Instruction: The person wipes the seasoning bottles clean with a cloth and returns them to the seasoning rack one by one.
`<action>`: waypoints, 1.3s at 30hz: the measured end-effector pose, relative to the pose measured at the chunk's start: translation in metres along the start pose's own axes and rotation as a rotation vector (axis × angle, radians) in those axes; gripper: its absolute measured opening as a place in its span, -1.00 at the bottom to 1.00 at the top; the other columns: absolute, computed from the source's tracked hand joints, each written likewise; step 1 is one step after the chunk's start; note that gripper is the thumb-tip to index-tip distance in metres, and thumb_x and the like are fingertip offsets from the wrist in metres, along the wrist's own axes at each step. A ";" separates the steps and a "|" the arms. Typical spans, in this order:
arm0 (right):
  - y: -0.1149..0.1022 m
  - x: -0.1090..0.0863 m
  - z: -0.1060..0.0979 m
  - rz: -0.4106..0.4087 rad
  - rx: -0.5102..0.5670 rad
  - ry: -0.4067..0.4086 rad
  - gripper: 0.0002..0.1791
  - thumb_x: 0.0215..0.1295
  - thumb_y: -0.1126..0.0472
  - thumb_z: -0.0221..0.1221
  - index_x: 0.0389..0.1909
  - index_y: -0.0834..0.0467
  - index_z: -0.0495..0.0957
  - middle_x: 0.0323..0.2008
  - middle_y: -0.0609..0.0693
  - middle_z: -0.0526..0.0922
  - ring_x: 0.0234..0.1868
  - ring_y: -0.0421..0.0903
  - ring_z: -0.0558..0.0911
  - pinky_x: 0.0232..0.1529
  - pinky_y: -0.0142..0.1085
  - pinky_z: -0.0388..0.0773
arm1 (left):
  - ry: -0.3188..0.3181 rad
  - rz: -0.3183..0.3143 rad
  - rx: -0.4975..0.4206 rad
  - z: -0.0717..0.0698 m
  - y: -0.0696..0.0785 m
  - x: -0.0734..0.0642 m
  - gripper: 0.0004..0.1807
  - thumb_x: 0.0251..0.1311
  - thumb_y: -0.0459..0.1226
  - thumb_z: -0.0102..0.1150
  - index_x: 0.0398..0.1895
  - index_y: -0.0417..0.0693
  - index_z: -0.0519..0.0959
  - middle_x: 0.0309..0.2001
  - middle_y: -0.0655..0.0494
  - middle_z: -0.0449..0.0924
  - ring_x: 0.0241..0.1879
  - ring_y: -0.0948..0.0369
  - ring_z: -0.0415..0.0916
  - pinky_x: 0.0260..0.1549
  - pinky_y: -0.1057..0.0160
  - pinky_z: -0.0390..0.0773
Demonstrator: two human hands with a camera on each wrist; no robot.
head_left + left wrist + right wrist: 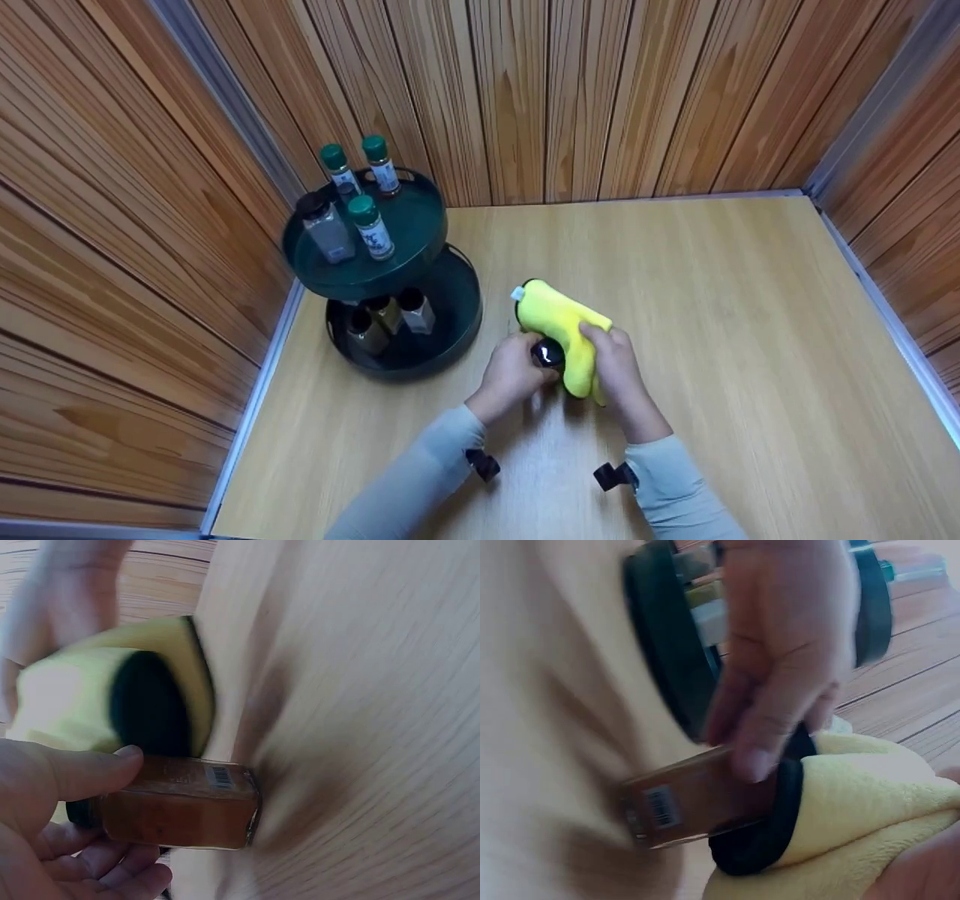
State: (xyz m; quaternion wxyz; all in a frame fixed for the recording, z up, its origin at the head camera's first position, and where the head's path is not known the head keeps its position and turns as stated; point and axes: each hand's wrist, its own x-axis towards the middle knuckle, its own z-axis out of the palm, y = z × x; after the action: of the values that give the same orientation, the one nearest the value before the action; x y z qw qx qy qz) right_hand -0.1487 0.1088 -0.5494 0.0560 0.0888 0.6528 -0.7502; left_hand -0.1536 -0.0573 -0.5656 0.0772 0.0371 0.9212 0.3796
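My left hand (517,369) grips a square glass spice jar (180,814) by its upper part, thumb on one side and fingers beneath. The jar has a dark cap (547,352), reddish-brown contents and a small barcode label (220,777); its base is close over the table. In my right hand (615,364) is a yellow cloth (551,307) with black edging, bunched and folded. A folded end of the cloth lies against the side of the jar in the right wrist view.
A dark green two-tier round rack (405,274) stands at the left. Green-capped bottles (371,227) and a dark-capped jar (328,229) are on its upper tier, several square jars (416,311) on the lower. Wood-panel walls (585,97) enclose the table (750,337) at the back and sides.
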 end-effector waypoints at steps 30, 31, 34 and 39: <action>0.043 0.005 -0.002 0.130 -0.102 0.078 -0.68 0.52 0.04 0.04 -0.29 0.21 0.55 -0.48 -0.06 0.61 -0.45 -0.16 0.58 -0.34 -0.33 0.55 | 0.008 0.059 0.098 -0.001 0.002 0.000 -0.55 -0.01 -0.24 0.59 0.00 -0.06 0.71 -0.07 0.11 0.72 -0.06 0.25 0.56 0.10 0.15 0.58; 0.041 0.004 -0.002 0.137 -0.103 0.073 -0.68 0.52 0.03 0.04 -0.26 0.21 0.54 -0.46 -0.06 0.61 -0.44 -0.15 0.58 -0.32 -0.33 0.55 | 0.007 0.058 0.093 0.000 0.002 0.000 -0.55 -0.01 -0.24 0.58 0.00 -0.06 0.71 -0.07 0.12 0.72 -0.06 0.25 0.56 0.10 0.14 0.57; 0.028 -0.002 -0.002 0.121 -0.066 0.080 -0.67 0.51 0.04 0.04 -0.20 0.25 0.54 -0.42 -0.02 0.61 -0.40 -0.13 0.58 -0.29 -0.31 0.56 | 0.002 0.069 0.076 0.001 0.002 -0.001 -0.60 0.01 -0.27 0.57 -0.04 -0.05 0.70 -0.08 0.12 0.72 -0.04 0.25 0.58 0.10 0.14 0.58; 0.007 -0.008 -0.005 0.054 0.053 0.058 -0.66 0.51 0.07 0.04 -0.14 0.32 0.54 -0.39 0.03 0.66 -0.37 -0.11 0.64 -0.29 -0.29 0.61 | -0.018 0.094 0.074 -0.001 0.002 -0.001 -0.61 0.01 -0.30 0.56 -0.06 -0.04 0.66 -0.05 0.07 0.71 -0.01 0.24 0.57 0.12 0.12 0.57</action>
State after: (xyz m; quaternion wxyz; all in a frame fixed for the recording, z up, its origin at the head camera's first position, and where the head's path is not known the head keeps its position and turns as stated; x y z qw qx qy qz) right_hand -0.1388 0.1125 -0.5552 0.0551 0.1296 0.6314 -0.7626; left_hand -0.1530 -0.0573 -0.5634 0.0660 0.0866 0.9310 0.3484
